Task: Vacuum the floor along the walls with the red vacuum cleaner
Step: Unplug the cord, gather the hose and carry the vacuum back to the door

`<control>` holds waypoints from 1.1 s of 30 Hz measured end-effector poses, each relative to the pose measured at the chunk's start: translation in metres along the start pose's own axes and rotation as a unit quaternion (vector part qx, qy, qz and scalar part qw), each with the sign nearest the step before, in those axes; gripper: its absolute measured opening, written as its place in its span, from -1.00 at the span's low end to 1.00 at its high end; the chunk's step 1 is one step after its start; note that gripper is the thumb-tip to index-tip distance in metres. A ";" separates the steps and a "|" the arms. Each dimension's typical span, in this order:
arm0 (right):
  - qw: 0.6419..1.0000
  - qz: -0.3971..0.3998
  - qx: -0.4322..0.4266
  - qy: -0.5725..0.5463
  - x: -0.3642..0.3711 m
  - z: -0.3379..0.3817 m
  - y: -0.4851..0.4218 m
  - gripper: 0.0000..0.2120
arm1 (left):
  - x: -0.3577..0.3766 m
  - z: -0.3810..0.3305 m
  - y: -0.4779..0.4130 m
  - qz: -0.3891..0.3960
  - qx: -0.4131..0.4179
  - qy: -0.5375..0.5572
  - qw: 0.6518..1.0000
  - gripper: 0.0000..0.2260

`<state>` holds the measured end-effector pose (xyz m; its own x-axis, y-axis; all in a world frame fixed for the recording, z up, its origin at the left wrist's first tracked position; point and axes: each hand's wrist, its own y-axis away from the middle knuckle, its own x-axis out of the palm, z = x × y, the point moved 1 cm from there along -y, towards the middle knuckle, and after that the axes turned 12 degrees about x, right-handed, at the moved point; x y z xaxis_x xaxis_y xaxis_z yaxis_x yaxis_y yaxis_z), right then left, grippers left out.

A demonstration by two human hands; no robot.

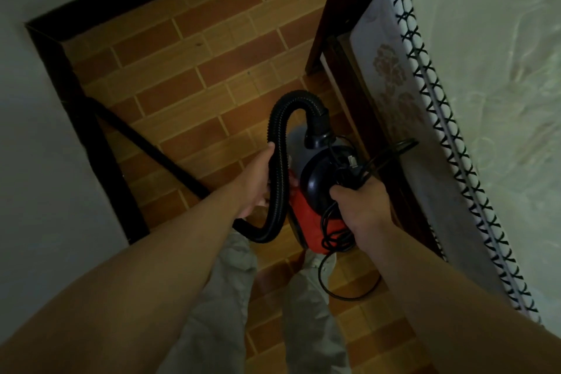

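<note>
Red vacuum cleaner (306,215) held above the floor (197,70) beside the bed (455,100).
Both arms reach forward: left grip (255,184) wraps the black hose (279,143), right grip (359,206) clenches its top and cord (329,231).

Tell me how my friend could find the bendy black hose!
Find the white mattress on the right; beside it the right hand holds the red vacuum cleaner. The hose arches from its top, gripped by the left hand. Unlike the thin cord, it's thick and ribbed.
</note>
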<state>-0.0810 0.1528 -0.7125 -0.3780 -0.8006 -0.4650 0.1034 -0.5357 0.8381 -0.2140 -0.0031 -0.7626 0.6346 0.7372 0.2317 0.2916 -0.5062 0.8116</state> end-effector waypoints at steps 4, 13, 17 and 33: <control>0.998 -0.008 0.024 -0.057 0.015 -0.002 -0.005 -0.76 | 0.002 0.008 0.007 0.004 0.001 0.017 1.000 -0.46; 0.991 0.039 0.031 -0.126 0.035 0.003 -0.008 -0.78 | 0.006 -0.002 0.001 -0.005 0.069 -0.033 0.997 -0.48; 0.989 0.077 0.013 -0.129 0.041 0.005 -0.010 -0.74 | 0.005 -0.004 -0.002 -0.009 0.074 -0.021 0.997 -0.47; 0.995 0.038 -0.087 0.028 0.075 0.023 -0.015 -0.51 | -0.029 0.036 -0.005 -0.081 0.065 0.133 0.986 -0.48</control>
<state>-0.1320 0.1067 -0.7530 -0.3117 -0.8514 -0.4219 0.2887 -0.5079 0.8116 -0.2084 -0.0378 -0.7929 0.3677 0.8953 0.2514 0.4732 -0.4129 0.7782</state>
